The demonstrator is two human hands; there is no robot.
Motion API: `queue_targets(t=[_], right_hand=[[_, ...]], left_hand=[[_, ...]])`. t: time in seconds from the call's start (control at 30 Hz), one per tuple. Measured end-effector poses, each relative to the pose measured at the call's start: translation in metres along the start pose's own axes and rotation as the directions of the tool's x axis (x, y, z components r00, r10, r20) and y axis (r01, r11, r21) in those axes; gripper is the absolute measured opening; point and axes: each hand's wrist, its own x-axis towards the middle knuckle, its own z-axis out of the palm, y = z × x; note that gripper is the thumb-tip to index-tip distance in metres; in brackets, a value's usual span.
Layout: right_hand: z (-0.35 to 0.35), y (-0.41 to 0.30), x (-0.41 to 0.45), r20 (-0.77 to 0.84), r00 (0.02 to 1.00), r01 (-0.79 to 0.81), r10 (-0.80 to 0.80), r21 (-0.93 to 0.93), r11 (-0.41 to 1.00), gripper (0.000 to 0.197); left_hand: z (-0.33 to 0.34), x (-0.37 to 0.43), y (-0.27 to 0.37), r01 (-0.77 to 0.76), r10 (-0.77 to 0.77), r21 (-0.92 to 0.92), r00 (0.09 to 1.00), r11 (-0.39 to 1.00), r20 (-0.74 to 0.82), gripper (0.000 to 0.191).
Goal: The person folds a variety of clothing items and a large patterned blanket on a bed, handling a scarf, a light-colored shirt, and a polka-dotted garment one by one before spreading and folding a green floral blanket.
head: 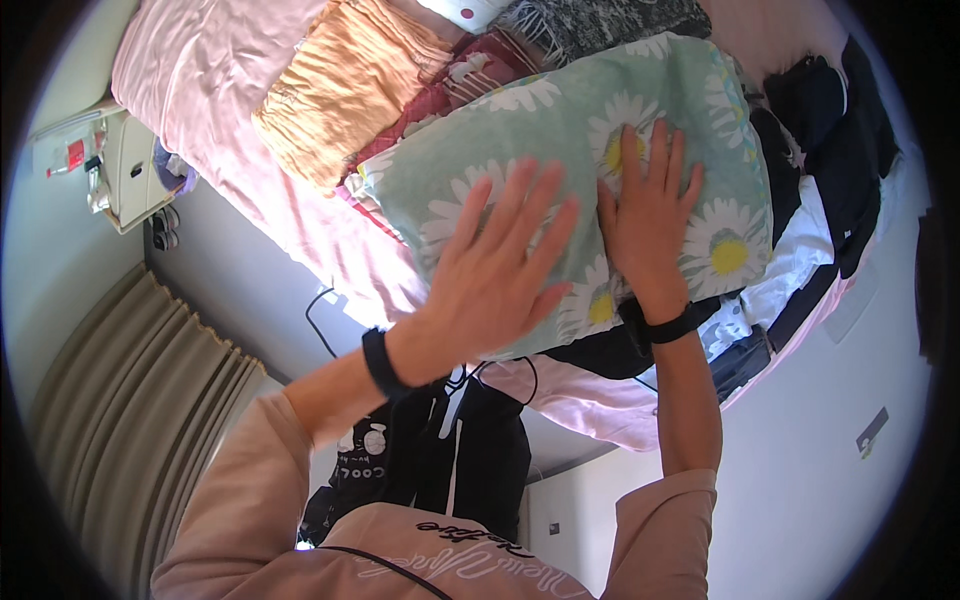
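Note:
A folded green cloth with white daisies [570, 127] lies before me on the pile of fabrics on the bed. My right hand [652, 202] rests flat on its right half, fingers spread and pointing away from me. Over the left half is my left hand [499, 259], slightly blurred, its fingers apart; whether it touches the cloth I cannot tell. A crease runs across the cloth between the two hands. Neither hand grips anything. Both wrists wear black bands.
Beyond the cloth lie a folded orange cloth [352, 90], a dark red patterned cloth [480, 71] and a grey fringed textile [600, 26]. Black clothes [810, 150] are heaped at right. The pink bed sheet [225, 172] hangs over the edge. Grey-brown curtains [135, 420] stand at left.

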Motion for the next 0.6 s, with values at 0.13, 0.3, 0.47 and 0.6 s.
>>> queue_targets(t=[0.13,0.3,0.47,0.6], right_hand=[[0.009,0.064,0.007,-0.095,0.995,0.022,-0.025,-0.036,0.999,0.06],[0.02,0.097,0.007,-0.139,0.989,-0.061,0.043,-0.124,0.99,0.064],[0.019,0.106,0.007,-0.108,0.984,-0.148,0.138,-0.087,0.985,0.069],[0.002,0.092,0.041,-0.311,0.95,0.007,-0.002,0.015,1.0,0.069]], left_hand=[[0.032,0.003,-0.043,0.085,-0.086,0.046,0.996,0.995,0.011,0.08],[0.031,-0.017,-0.066,0.197,-0.187,0.179,0.98,0.964,-0.074,0.087],[0.02,-0.033,-0.091,0.234,-0.23,0.176,0.972,0.956,-0.043,0.084],[0.031,-0.023,-0.104,0.374,-0.363,0.037,0.916,0.927,-0.174,0.069]])
